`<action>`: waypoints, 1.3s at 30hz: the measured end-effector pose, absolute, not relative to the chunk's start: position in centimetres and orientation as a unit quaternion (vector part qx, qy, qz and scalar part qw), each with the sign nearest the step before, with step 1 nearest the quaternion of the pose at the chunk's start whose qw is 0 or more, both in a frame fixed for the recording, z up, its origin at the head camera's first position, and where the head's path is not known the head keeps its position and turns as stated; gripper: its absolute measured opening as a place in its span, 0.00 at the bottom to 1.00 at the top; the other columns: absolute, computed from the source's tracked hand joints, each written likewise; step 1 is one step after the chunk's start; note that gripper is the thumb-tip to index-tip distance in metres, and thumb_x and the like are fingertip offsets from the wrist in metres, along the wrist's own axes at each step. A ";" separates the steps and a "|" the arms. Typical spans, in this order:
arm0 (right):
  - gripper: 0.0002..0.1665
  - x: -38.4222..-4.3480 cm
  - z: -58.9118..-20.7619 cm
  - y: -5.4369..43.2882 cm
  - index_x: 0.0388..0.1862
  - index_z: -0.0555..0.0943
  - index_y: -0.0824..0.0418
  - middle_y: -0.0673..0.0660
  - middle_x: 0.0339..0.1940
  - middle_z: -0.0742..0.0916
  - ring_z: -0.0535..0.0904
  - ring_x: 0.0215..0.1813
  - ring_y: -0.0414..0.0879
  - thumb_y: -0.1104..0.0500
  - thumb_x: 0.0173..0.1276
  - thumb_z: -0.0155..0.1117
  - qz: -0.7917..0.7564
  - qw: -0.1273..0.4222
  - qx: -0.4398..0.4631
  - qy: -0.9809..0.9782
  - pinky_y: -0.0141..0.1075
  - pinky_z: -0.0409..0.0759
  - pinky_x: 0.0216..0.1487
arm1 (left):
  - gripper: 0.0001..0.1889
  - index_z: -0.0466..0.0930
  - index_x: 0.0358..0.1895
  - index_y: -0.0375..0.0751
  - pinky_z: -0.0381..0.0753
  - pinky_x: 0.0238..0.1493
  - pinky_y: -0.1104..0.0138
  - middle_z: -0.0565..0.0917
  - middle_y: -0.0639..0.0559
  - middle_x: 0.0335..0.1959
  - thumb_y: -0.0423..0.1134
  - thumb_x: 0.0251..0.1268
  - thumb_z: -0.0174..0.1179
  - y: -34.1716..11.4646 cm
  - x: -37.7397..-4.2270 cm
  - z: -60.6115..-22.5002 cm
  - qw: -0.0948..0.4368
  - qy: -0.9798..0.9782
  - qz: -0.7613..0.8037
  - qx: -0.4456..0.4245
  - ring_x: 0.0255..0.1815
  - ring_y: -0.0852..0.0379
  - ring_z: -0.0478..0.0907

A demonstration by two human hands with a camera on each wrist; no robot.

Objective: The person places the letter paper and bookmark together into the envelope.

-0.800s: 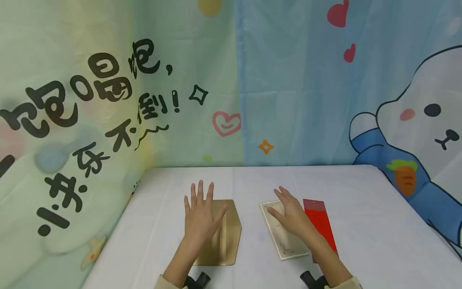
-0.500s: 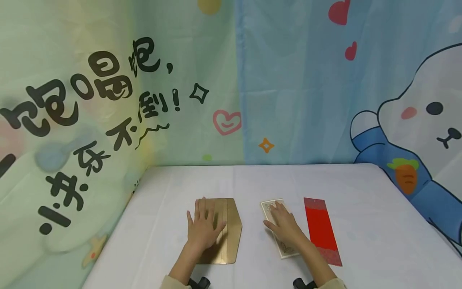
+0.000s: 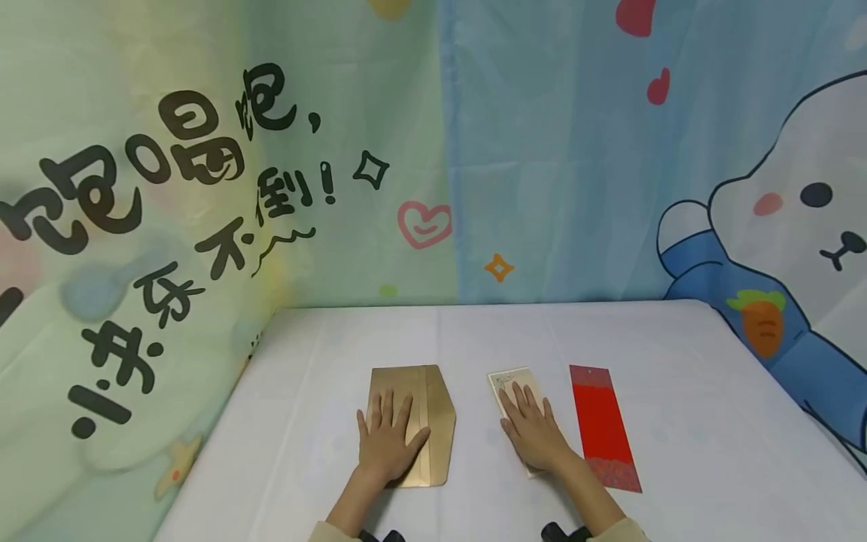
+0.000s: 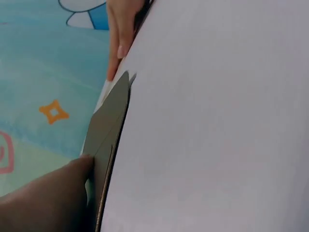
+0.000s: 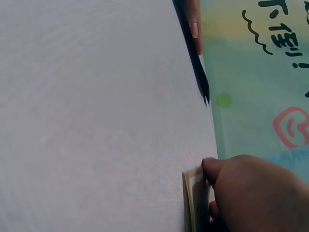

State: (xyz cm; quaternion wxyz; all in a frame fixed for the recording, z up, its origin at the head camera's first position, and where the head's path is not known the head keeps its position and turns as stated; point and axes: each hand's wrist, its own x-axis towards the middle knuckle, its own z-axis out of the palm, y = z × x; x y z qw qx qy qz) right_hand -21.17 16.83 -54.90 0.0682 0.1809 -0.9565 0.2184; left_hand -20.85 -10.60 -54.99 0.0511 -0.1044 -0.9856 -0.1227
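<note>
My left hand rests on a gold envelope, its fingers straight and spread. The envelope lies on the white table with its pointed flap toward the right; in the left wrist view my thumb touches the envelope near its edge. My right hand lies over a cream folded card with dark ornamental print, fingers extended along it. Most of that card is hidden under the palm. In the right wrist view the card appears as stacked layers, with my thumb at its edge.
A long red strip with darker ends lies to the right of my right hand. The white tabletop ends at a printed cloth backdrop at the back and left. Black wrist straps show near the bottom edge.
Both hands have come down from above and moved slightly toward me, onto the envelope and the card. The red strip, partly covered by my right arm before, now shows almost fully.
</note>
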 end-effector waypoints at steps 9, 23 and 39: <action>0.29 -21.9 -53.6 18.1 0.67 0.63 0.68 0.73 0.67 0.62 0.51 0.68 0.69 0.59 0.69 0.49 0.217 0.072 0.137 -0.964 0.66 0.43 0.60 | 0.38 0.54 0.72 0.48 0.41 0.62 0.39 0.49 0.37 0.72 0.66 0.64 0.36 -7.6 -21.8 -54.8 0.042 -0.988 -0.100 -0.112 0.72 0.39 0.40; 0.35 -20.8 -50.8 12.8 0.66 0.63 0.69 0.74 0.66 0.64 0.55 0.68 0.68 0.53 0.65 0.58 0.288 0.078 0.133 -0.945 0.60 0.53 0.62 | 0.35 0.56 0.71 0.49 0.43 0.62 0.39 0.50 0.37 0.72 0.64 0.65 0.37 -9.2 -22.0 -53.2 0.111 -0.979 -0.112 -0.126 0.72 0.39 0.41; 0.30 -20.4 -53.8 8.9 0.64 0.68 0.66 0.74 0.65 0.65 0.53 0.68 0.69 0.51 0.68 0.53 0.311 0.071 0.142 -0.937 0.64 0.45 0.61 | 0.36 0.55 0.72 0.53 0.42 0.63 0.41 0.50 0.40 0.72 0.67 0.64 0.34 -11.2 -22.5 -55.0 0.070 -0.983 -0.093 -0.143 0.71 0.40 0.44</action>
